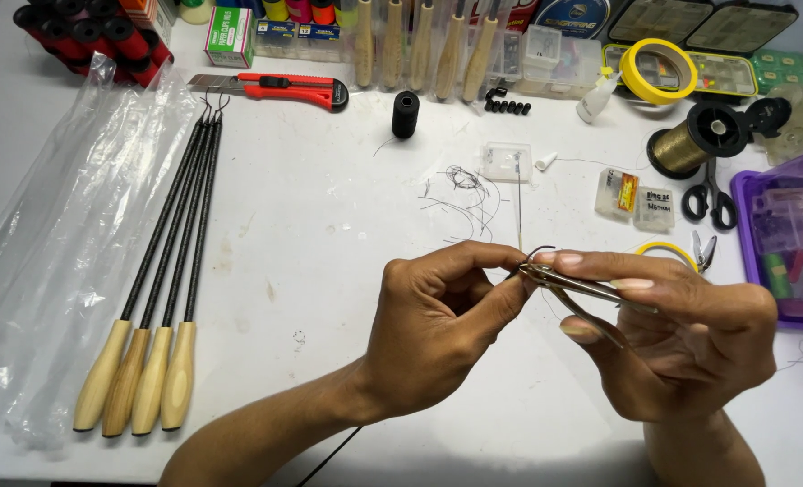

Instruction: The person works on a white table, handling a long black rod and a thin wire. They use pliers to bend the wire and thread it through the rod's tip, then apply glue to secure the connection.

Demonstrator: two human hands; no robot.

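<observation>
My left hand (442, 325) pinches the tip of a thin dark rod between thumb and forefinger, at the middle of the white table (329, 234). My right hand (681, 334) grips small metal thread snips (582, 293), whose blades meet the rod tip at my left fingertips. A short loop of black thread (539, 253) curls up where the two hands touch. The rod's shaft is mostly hidden behind my left hand, and a thin dark line runs below my left forearm.
Several black rods with wooden handles (162, 298) lie at the left, beside clear plastic bags (50, 225). A red utility knife (280, 88), a black thread spool (405, 114), thread scraps (465, 194), a gold spool (690, 144), scissors (710, 194) and a purple box (789, 234) sit around.
</observation>
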